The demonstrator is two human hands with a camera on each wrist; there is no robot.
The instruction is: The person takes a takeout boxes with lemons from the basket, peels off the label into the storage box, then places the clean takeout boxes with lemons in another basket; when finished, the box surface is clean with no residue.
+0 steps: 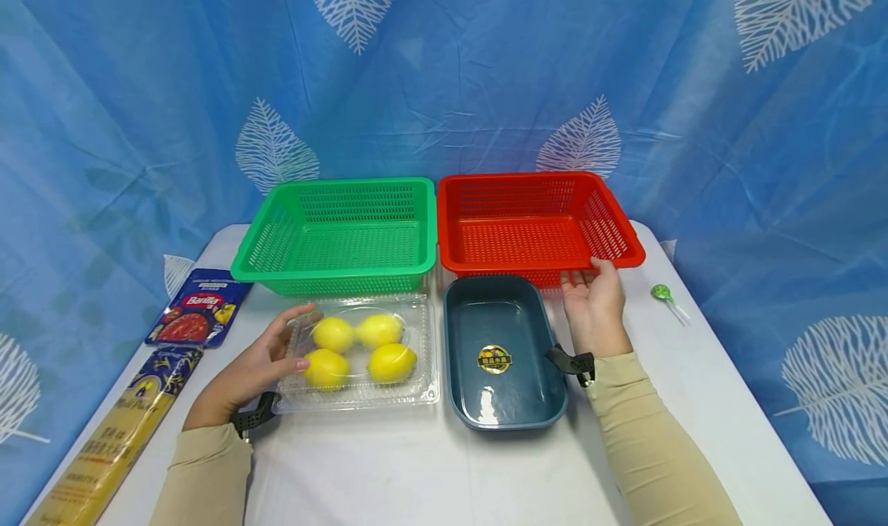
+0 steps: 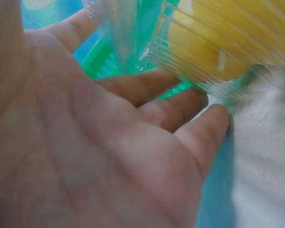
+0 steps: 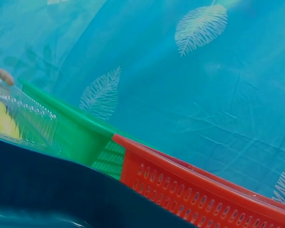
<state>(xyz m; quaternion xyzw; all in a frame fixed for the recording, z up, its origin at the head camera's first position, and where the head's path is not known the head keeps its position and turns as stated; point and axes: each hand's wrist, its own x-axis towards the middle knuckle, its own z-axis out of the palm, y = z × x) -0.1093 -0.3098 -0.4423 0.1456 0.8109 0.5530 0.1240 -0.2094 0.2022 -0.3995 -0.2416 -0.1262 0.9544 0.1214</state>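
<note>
The clear lemon clamshell (image 1: 361, 399) lies left of the blue basin (image 1: 496, 391), long axis toward it, held by the nearer left grip (image 1: 253, 364); whether the right grip (image 1: 598, 306), at the basin's rear right, is closed, I cannot tell.

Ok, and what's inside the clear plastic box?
Four yellow lemons show through the clear plastic box, two toward the back and two in front. What lies directly beneath the lemons cannot be seen, since they cover it.
</note>
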